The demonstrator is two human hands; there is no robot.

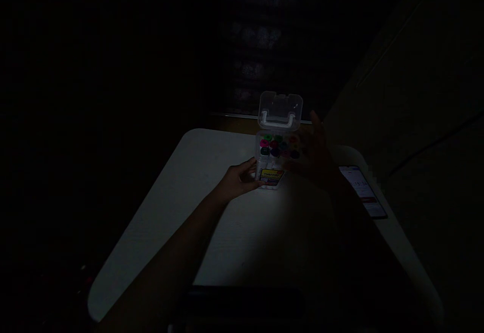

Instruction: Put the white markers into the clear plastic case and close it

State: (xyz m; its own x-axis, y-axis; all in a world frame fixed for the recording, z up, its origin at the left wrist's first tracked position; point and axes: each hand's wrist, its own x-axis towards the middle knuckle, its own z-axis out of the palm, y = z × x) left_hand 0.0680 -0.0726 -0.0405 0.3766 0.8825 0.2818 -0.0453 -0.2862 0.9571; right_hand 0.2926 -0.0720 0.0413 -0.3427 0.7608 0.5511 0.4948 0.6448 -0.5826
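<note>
A clear plastic box [270,164] stands upright on the white table, with several colourful-capped markers [274,144] packed inside. Its transparent lid [280,109], which has a white handle, is raised at the back. On the box's front is a yellow and dark label [272,176]. My left hand [238,181] grips the box's left side, thumb low at the front and fingers further back. At the right side of the box, my right hand [313,154] has its fingers spread, one pointing upward. It is dark and slightly blurred, so contact with the caps is unclear.
A phone [363,192] with a lit screen lies near the right edge of the white table [227,242]. Behind the table is a dark ridged surface [260,36]. A dark cable [434,144] runs along the right. Most surroundings are too dark to make out.
</note>
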